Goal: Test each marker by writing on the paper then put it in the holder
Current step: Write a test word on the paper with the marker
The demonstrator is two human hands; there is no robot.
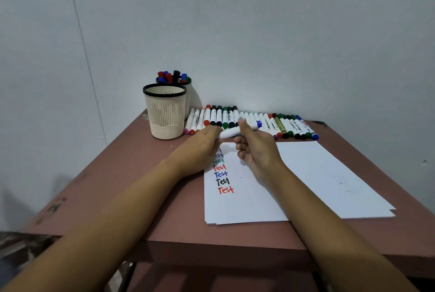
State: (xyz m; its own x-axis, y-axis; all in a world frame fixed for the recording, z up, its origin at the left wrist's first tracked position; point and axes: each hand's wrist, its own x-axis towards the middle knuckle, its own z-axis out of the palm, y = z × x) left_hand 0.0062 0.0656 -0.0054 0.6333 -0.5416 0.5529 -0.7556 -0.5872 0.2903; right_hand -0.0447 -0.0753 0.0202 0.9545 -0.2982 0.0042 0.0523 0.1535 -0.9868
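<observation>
— Where's the marker [231,131] right now?

— In both hands, held level just above the far edge of the paper [306,174]. The left hand [202,143] curls its fingers round the white barrel end. The right hand [256,148] grips nearer the blue cap [259,123], thumb up over the barrel.

— What's behind them?

— A row of markers [284,125] lies side by side along the far edge of the table [141,174], against the wall [259,32]. The hands and the held marker hide the middle of that row.

— And the holders?

— Two, at the far left corner. The front holder [166,112] is a cream slatted cup with a black rim, standing upright just left of the row. The back holder [189,94] stands right behind it, mostly hidden, with red, blue, black and green caps [173,76] sticking out of its top.

— Anything on the paper?

— A column of "Test" words [222,177] in red, blue, black and green, near its left edge. The left hand covers the top of the column. The sheets are stacked, lie on the right half of the table and reach close to the near edge; the right forearm crosses over them.
</observation>
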